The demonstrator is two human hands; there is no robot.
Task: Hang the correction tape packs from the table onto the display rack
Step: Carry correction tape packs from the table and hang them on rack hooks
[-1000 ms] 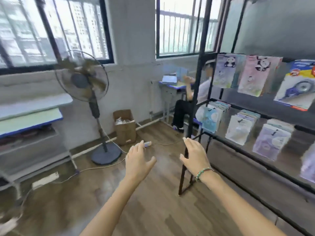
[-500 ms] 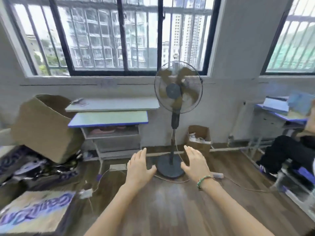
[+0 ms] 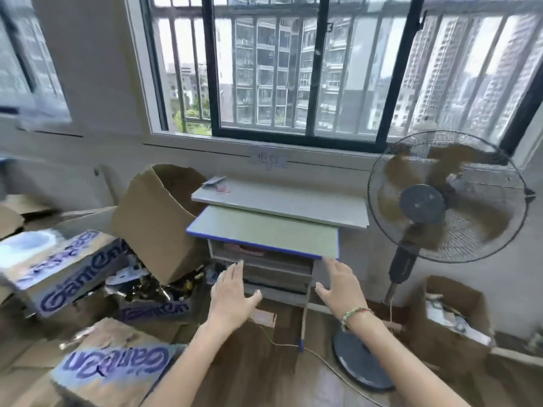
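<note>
Barred window, blue-edged pale green school desk (image 3: 264, 233) dead ahead; your left hand (image 3: 232, 292) and right hand (image 3: 340, 286) hover flat, empty, equally near; no packs visible on desk.

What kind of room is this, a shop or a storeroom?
Probably a makeshift stockroom or workroom: printed cardboard cartons piled on the floor, stacked school-type desks under a barred window, and a standing fan.

Blue "Gamen"-type brand lettering, blurred so spelling not certain, on 3 cardboard boxes at left: upper box (image 3: 55, 271), small box (image 3: 154, 311) behind it, and near box (image 3: 114, 361) w/ the word upside down. Paper label (image 3: 269, 158) on wall below window sill has 2 handwritten characters, too blurred to read.
</note>
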